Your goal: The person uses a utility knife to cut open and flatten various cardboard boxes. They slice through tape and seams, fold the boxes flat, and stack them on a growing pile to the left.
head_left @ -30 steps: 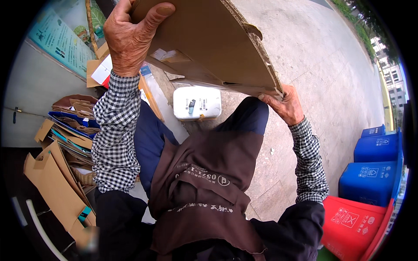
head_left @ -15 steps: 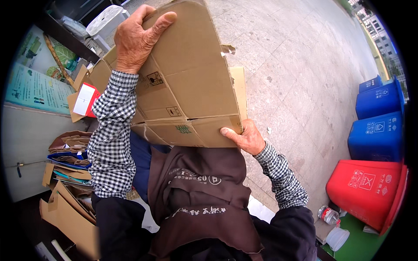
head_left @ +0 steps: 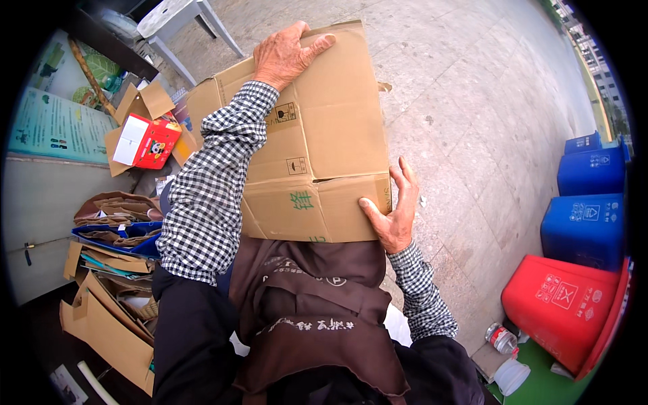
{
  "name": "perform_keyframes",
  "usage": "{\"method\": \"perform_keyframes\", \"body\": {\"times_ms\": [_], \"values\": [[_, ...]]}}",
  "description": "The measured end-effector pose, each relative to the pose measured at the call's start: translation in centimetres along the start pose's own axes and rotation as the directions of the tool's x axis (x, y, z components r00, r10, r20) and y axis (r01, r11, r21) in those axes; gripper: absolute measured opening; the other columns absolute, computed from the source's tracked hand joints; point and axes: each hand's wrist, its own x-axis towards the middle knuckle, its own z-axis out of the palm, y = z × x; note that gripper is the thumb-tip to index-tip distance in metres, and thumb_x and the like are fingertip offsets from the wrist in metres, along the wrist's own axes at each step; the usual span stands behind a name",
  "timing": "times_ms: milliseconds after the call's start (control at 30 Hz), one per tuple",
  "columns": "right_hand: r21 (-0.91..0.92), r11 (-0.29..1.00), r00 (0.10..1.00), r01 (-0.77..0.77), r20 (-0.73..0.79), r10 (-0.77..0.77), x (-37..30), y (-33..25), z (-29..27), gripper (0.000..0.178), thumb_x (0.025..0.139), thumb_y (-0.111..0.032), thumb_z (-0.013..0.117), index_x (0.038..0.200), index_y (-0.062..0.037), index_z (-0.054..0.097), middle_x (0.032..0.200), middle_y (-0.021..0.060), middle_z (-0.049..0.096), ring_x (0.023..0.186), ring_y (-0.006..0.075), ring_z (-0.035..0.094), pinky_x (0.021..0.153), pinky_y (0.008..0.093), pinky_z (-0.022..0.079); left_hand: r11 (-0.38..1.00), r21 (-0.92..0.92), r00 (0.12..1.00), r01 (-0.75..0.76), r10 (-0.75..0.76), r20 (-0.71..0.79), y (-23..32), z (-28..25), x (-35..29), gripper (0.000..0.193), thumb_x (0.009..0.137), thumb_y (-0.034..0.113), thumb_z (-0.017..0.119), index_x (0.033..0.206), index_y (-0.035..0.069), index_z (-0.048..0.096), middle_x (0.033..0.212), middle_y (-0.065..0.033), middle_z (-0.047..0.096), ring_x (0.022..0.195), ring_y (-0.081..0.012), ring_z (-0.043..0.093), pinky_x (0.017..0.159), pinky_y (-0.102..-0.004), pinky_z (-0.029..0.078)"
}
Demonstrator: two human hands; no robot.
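Observation:
A flattened brown cardboard box (head_left: 337, 115), with creases and printed handling marks, is tilted up in front of my lap. My left hand (head_left: 287, 57) grips its far edge, thumb lying on the near face and the other fingertips hidden behind. At the lower right edge is my right hand (head_left: 397, 216). Its thumb touches the face of the cardboard, while its fingers stretch up beside the edge, spread away from the thumb. Below the box, a dark brown apron (head_left: 310, 297) covers my lap.
To the left stand an open carton with a red box (head_left: 156, 145), a blue tray of folded cardboard (head_left: 145, 246) and leaning cardboard sheets (head_left: 108, 331). A white stool (head_left: 172, 23) is at the far left. Blue bins (head_left: 584, 223), a red bin (head_left: 560, 304) and a plastic bottle (head_left: 501, 337) line the right.
The cardboard has shifted right and tipped toward me, my left hand moving right and slightly nearer with it. My right hand's fingers have come out from behind the edge and spread.

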Motion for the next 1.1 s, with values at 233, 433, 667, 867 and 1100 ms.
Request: {"method": "perform_keyframes", "body": {"times_ms": [233, 433, 667, 867, 1100], "values": [[0.348, 0.65, 0.729, -0.676, 0.446, 0.519, 0.4, -1.6, -0.2, 0.056, 0.087, -0.021, 0.079, 0.127, 0.008, 0.053, 0.12, 0.0173, 0.065, 0.106, 0.0225, 0.063, 0.093, 0.0355, 0.052, 0.99, -0.082, 0.965, 0.116, -0.092, 0.245, 2.1, 4.5, -2.3, 0.073, 0.086, 0.075, 0.059, 0.105, 0.005, 0.069, 0.075, -0.0122, 0.069, 0.066, -0.0266, 0.068, 0.064, -0.043, 0.055], [0.417, 0.665, 0.778, -0.62, 0.435, 0.453, 1.4, 0.4, -0.6, 0.053, 0.091, -0.017, 0.073, 0.133, 0.0073, 0.052, 0.125, 0.0156, 0.063, 0.11, 0.021, 0.061, 0.099, 0.0332, 0.047, 0.972, -0.233, 0.996, -0.02, 0.041, 0.083, 4.9, 8.6, -5.2, 0.054, 0.083, 0.06, 0.069, 0.099, 0.009, 0.065, 0.092, -0.0113, 0.068, 0.097, -0.0295, 0.065, 0.092, -0.046, 0.046], [0.488, 0.698, 0.848, -0.525, 0.369, 0.381, 3.0, 2.5, -1.0, 0.059, 0.091, -0.024, 0.073, 0.137, 0.0065, 0.05, 0.127, 0.0163, 0.06, 0.111, 0.0221, 0.059, 0.102, 0.0361, 0.045, 0.967, -0.23, 0.976, -0.11, 0.062, -0.207, 4.1, -0.4, -11.5, 0.053, 0.085, 0.033, 0.075, 0.129, 0.013, 0.053, 0.124, -0.0137, 0.05, 0.115, -0.0332, 0.051, 0.099, -0.0481, 0.043], [0.584, 0.723, 0.928, -0.368, 0.178, 0.328, 5.7, 1.0, -2.4, 0.064, 0.092, -0.026, 0.071, 0.142, 0.0048, 0.046, 0.135, 0.0182, 0.056, 0.118, 0.0258, 0.058, 0.103, 0.0395, 0.047, 0.928, -0.328, 0.956, 0.176, -0.241, -0.167, 2.1, -10.7, -22.2, 0.035, 0.088, 0.019, 0.071, 0.118, 0.006, 0.057, 0.109, -0.0129, 0.06, 0.104, -0.031, 0.061, 0.092, -0.0428, 0.051], [0.685, 0.688, 0.958, -0.238, 0.047, 0.284, 12.4, -2.5, -1.2, 0.055, 0.096, -0.029, 0.069, 0.136, 0.0053, 0.054, 0.139, 0.0162, 0.055, 0.115, 0.022, 0.06, 0.096, 0.037, 0.052, 0.786, -0.464, 0.849, 0.41, -0.514, -0.122, 1.5, -15.5, -29.3, 0.03, 0.09, 0.019, 0.071, 0.113, 0.003, 0.059, 0.101, -0.0141, 0.062, 0.094, -0.0304, 0.064, 0.085, -0.0395, 0.052]]}}
